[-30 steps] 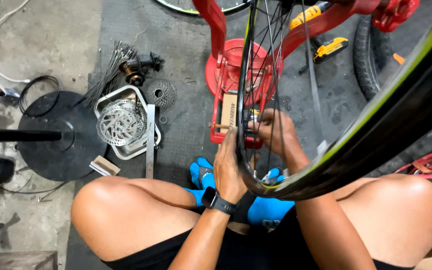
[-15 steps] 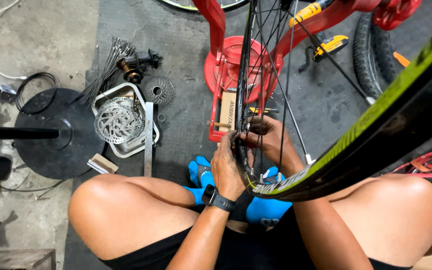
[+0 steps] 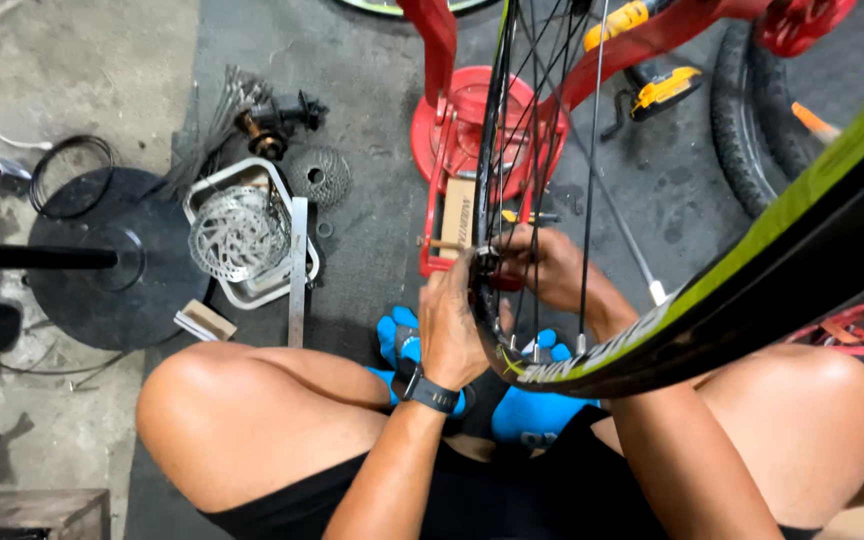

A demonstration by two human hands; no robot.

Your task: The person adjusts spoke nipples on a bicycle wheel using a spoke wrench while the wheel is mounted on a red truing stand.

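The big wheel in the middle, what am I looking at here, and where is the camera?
The camera sits on a person's head, looking down at their crossed legs on a workshop floor. They hold a spoked bicycle wheel upright between their knees. The left hand and the right hand both grip the wheel's hub, one from each side. On the floor to the left lie a brake disc in a white tray, a gear cassette and a round black stand base. A red stand is behind the wheel.
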